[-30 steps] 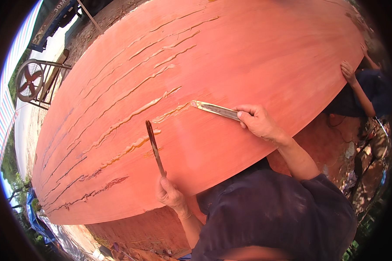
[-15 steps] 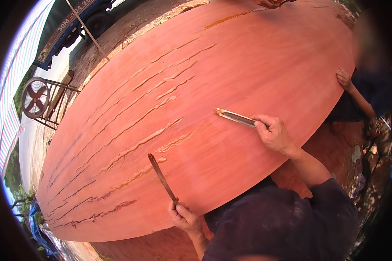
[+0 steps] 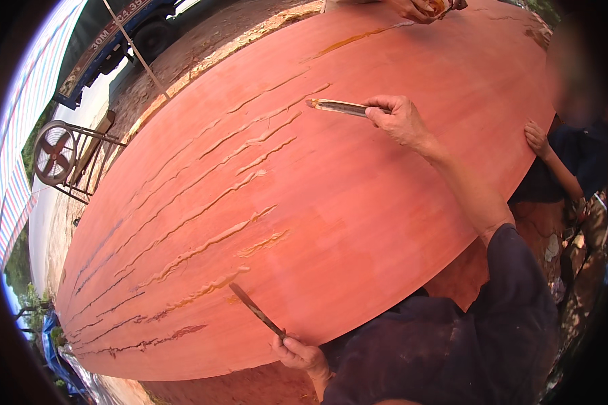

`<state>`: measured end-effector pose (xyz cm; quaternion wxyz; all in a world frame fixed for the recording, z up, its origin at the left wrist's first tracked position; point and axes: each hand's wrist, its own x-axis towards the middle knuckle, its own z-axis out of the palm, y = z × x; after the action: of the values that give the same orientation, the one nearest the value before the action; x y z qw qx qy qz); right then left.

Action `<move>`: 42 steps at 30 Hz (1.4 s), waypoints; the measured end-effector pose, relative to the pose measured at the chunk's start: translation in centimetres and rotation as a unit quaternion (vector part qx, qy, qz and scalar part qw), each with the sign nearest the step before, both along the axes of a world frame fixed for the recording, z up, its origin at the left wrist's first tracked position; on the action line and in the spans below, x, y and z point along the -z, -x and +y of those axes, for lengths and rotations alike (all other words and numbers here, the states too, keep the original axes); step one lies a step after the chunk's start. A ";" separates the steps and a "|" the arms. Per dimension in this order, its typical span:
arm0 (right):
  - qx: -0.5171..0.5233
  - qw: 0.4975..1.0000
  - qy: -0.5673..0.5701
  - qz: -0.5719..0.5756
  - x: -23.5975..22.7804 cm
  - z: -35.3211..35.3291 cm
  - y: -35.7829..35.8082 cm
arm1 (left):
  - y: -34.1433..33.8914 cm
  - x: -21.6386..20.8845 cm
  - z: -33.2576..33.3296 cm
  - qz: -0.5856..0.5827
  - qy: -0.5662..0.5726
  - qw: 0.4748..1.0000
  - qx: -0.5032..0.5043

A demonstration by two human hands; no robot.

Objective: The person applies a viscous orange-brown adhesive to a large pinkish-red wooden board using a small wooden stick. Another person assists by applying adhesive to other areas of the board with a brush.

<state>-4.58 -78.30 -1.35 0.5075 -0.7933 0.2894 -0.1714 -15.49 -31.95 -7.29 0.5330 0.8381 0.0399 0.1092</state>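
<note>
Reddish sheet (image 3: pixel 385 202): R hand (image 3: pixel 400 120) moved up w/ scraper (image 3: pixel 338 106); L hand (image 3: pixel 302 354) fingers grip blade (image 3: pixel 255 309).

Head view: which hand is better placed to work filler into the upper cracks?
Probably the right hand: its putty knife already lies beside the upper cracks. The left hand holds its blade low.

veneer sheet (image 3: pixel 358 202) | reddish, broad | filler streaks (image 3: pixel 209 243) across it

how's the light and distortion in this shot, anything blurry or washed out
Head view: strong daylight on the red-orange sheet, no glare; fisheye bends its edges, black corners; sky at the left rim is washed out; right hand and its scraper are sharp; the co-worker at right is dim and blurred.
</note>
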 end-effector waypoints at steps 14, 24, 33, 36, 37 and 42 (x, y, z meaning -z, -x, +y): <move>0.007 0.999 0.039 0.026 3.4 -4.2 -4.3 | 0.2 2.0 0.1 -0.053 -0.037 0.998 -0.007; -0.002 0.999 0.037 0.038 3.6 -3.3 -4.7 | 0.0 2.2 0.3 -0.070 -0.079 0.994 0.001; -0.025 0.999 0.037 0.014 4.1 -1.8 -6.2 | -0.1 1.2 -0.5 -0.054 -0.046 0.997 -0.006; -0.029 0.999 0.026 0.008 3.8 -1.1 -6.6 | -0.2 0.7 -0.9 -0.055 -0.051 0.997 -0.011; -0.033 0.999 0.027 0.005 3.7 -0.9 -6.8 | -0.2 0.6 -1.0 -0.054 -0.066 0.996 -0.017; -0.036 0.999 0.018 0.019 3.2 0.5 -7.7 | -0.1 1.0 -0.8 -0.064 -0.071 0.995 -0.013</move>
<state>3.15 -77.82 -4.55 0.4936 -0.8150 0.2675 -0.1431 -15.43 -32.70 -8.31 0.4723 0.8644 0.0091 0.1721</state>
